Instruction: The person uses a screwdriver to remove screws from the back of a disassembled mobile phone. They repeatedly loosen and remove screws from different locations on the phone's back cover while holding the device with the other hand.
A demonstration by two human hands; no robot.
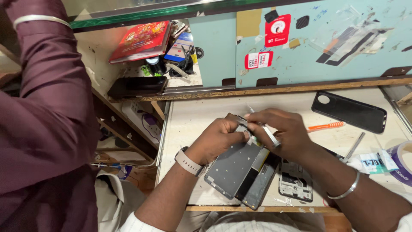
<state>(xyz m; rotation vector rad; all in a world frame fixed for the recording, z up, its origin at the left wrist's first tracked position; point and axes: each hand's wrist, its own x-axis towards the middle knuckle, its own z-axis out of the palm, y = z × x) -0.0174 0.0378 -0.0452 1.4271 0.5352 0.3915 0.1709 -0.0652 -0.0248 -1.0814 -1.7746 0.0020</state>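
An opened grey phone body lies tilted on the pale workbench, its dark screen panel hanging over the front edge. My left hand, with a pale watch on the wrist, grips the top end of the phone. My right hand, a metal bangle on its wrist, pinches thin metal tweezers with the tip at the phone's upper edge. A separate phone frame rests just right of the body, partly under my right forearm.
A black phone case, an orange-handled tool, a metal rod and a tape roll lie to the right. A person in a maroon sleeve stands left. A dark phone and red box sit on the shelf.
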